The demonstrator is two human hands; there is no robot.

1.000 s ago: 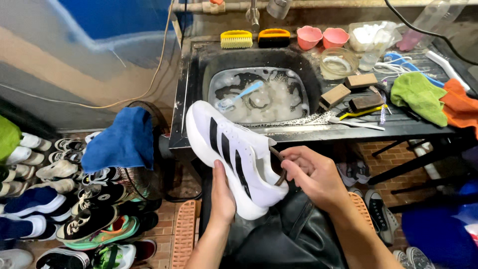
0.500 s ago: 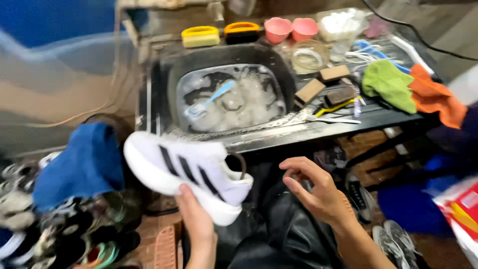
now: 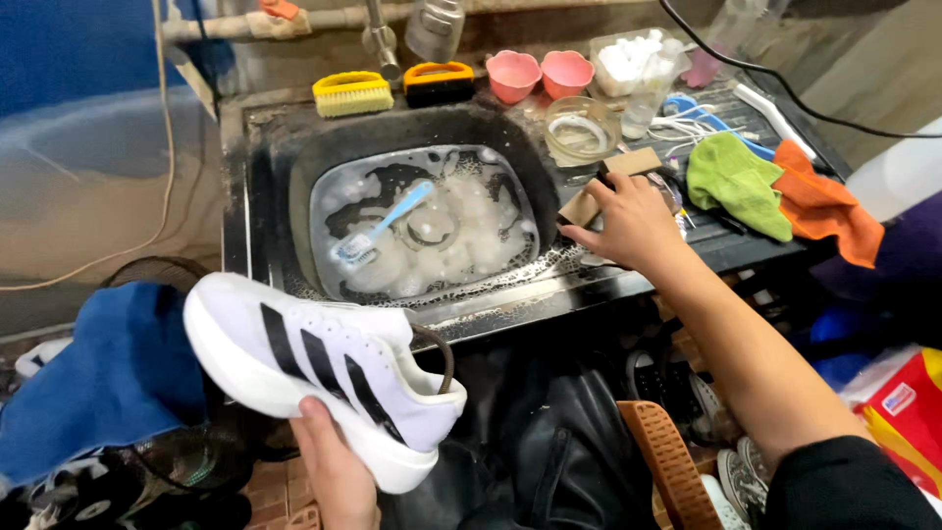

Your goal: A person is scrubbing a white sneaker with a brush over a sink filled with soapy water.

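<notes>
Since half a second ago the right hand [image 3: 633, 221] has left the shoe's heel and gone up to the counter [image 3: 746, 250], beside the sink [image 3: 275, 167]. Its fingers are spread loosely, and the fingertips rest on a flat brown block [image 3: 603, 188] (cardboard or a sponge, hard to tell which) that lies at the sink's right edge; the hand touches the block but is not closed round it.

Meanwhile the left hand [image 3: 334, 471] grips the white shoe [image 3: 319, 368] from below, thumb up against the sole near the heel. That shoe, with three black stripes on its side, is held low and in front of the sink, toe pointing left and a little upward, over a blue cloth [image 3: 88, 383].

Soapy water fills the sink, and a light blue toothbrush [image 3: 378, 226] lies in the foam. Behind the sink stand a yellow brush [image 3: 351, 93], a black and orange brush [image 3: 439, 81] and two pink cups [image 3: 540, 74]. Right of the reaching hand lie a green cloth [image 3: 736, 182] and an orange cloth [image 3: 829, 201], touching each other.
</notes>
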